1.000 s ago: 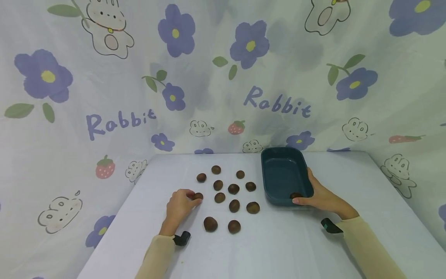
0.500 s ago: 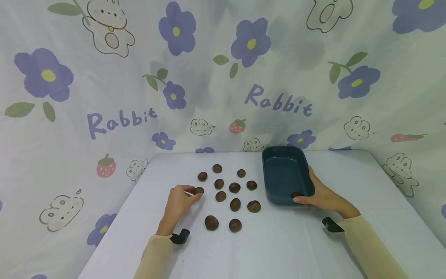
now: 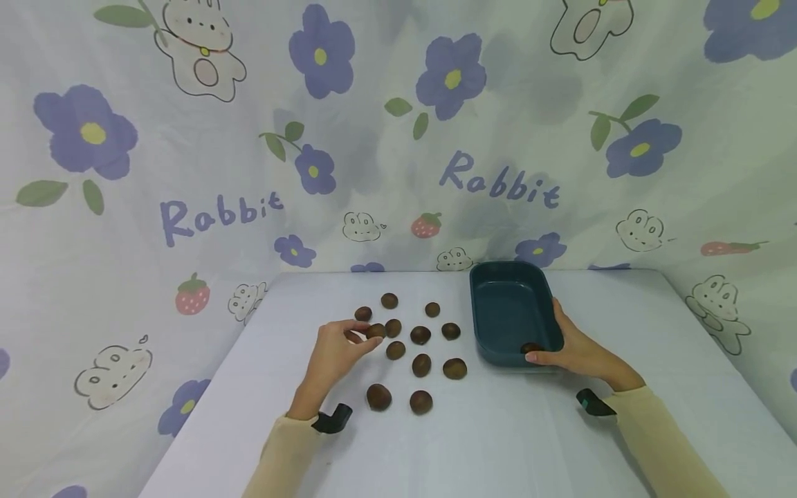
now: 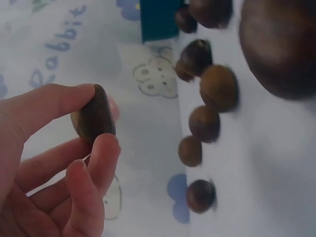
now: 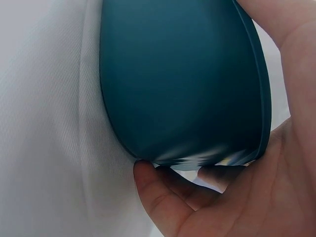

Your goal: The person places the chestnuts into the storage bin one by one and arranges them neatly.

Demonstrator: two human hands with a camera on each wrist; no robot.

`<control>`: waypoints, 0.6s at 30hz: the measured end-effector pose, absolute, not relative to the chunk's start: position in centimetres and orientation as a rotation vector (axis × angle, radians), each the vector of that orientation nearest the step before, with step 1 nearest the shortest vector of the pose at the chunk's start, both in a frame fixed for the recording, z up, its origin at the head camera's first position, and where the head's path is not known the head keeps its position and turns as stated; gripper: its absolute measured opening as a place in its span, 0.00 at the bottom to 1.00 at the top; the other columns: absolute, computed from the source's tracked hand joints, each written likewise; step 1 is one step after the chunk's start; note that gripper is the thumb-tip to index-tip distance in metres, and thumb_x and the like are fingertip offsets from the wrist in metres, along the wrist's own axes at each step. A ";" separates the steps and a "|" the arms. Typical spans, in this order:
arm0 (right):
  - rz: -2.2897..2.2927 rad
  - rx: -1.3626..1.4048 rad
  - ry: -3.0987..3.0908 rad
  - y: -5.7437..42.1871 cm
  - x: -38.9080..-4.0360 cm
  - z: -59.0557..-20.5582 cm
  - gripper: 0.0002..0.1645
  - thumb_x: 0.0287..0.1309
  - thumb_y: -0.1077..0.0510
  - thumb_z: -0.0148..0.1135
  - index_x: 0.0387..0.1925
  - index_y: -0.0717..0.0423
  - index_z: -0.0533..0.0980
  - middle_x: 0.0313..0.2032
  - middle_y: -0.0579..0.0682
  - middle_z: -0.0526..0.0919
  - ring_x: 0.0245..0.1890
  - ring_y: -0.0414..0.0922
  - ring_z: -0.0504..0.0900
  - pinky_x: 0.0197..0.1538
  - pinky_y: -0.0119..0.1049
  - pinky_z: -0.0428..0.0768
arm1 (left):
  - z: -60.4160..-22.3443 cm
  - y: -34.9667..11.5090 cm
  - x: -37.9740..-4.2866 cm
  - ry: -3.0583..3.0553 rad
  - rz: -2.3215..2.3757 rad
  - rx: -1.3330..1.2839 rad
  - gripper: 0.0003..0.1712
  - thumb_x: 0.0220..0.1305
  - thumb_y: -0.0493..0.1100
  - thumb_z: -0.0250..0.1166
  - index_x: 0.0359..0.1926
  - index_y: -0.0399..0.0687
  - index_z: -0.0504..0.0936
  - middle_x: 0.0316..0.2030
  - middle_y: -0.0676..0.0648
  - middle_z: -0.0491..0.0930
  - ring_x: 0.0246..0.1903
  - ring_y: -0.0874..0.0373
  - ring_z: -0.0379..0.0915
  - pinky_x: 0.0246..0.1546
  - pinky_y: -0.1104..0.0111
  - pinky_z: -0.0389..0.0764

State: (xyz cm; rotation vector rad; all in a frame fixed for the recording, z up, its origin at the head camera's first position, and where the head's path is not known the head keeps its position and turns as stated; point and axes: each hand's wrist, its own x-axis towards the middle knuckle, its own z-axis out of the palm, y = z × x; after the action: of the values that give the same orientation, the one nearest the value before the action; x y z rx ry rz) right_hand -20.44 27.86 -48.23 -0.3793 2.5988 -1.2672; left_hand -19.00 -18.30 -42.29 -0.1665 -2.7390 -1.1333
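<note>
Eleven nuts [image 3: 421,365] lie spread on the white table [image 3: 498,436] in the head view, as your left hand [image 3: 336,351] holds a twelfth, the pinched nut [image 3: 376,332], among those at the group's left edge. Your right hand [image 3: 585,353] grips the teal box [image 3: 507,311] at its near right corner; a lone nut [image 3: 531,347] sits inside, by your thumb.

In the left wrist view, your left thumb [image 4: 88,95] and a fingertip [image 4: 107,143] close on the pinched nut from opposite ends, the other fingers loosely bent. A light, even squeeze should serve best, since the smooth shell could slip; good height would likely spare its neighbours a knock.

In the right wrist view, your right fingers [image 5: 160,197] curl round the box's side. That hold looks secure; keeping the opening uncovered seems wise.
</note>
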 end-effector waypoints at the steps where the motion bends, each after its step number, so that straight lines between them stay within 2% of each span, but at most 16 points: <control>1: -1.265 -0.378 2.600 27.9 -20.4 -48.2 0.83 0.56 0.42 0.76 0.79 0.53 0.16 0.81 0.65 0.22 0.80 0.75 0.33 0.69 0.81 0.46 | -42.1 -18.0 -19.0 -2.740 -1.140 -0.172 0.18 0.55 0.47 0.80 0.45 0.43 0.90 0.39 0.46 0.90 0.34 0.58 0.83 0.28 0.72 0.78; 10: -1.279 -0.399 2.603 27.9 -20.4 -48.2 0.83 0.56 0.43 0.76 0.79 0.53 0.16 0.81 0.66 0.23 0.79 0.75 0.34 0.69 0.82 0.47 | -41.2 -14.9 -19.0 -2.700 -1.213 -0.262 0.18 0.54 0.48 0.80 0.44 0.46 0.91 0.34 0.48 0.87 0.31 0.59 0.79 0.26 0.70 0.75; 13: -1.284 -0.399 2.602 27.8 -20.3 -48.1 0.83 0.56 0.43 0.76 0.79 0.53 0.16 0.81 0.66 0.23 0.80 0.75 0.34 0.69 0.82 0.47 | -41.0 -13.7 -19.0 -2.681 -1.250 -0.309 0.18 0.55 0.48 0.80 0.44 0.46 0.91 0.30 0.48 0.85 0.30 0.60 0.76 0.25 0.71 0.73; 18: -1.290 -0.414 2.607 27.8 -20.3 -48.1 0.83 0.56 0.44 0.76 0.79 0.52 0.17 0.81 0.66 0.23 0.80 0.75 0.34 0.69 0.82 0.47 | -40.6 -11.8 -19.3 -2.665 -1.304 -0.381 0.19 0.56 0.50 0.80 0.45 0.46 0.90 0.25 0.49 0.82 0.25 0.59 0.72 0.20 0.72 0.69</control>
State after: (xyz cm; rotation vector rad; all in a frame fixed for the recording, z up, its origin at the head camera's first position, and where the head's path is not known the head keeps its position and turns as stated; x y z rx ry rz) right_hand -20.30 27.81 -48.12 -0.4140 2.6073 -1.2899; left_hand -19.26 -11.85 -40.63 -0.3807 -2.6648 -1.3036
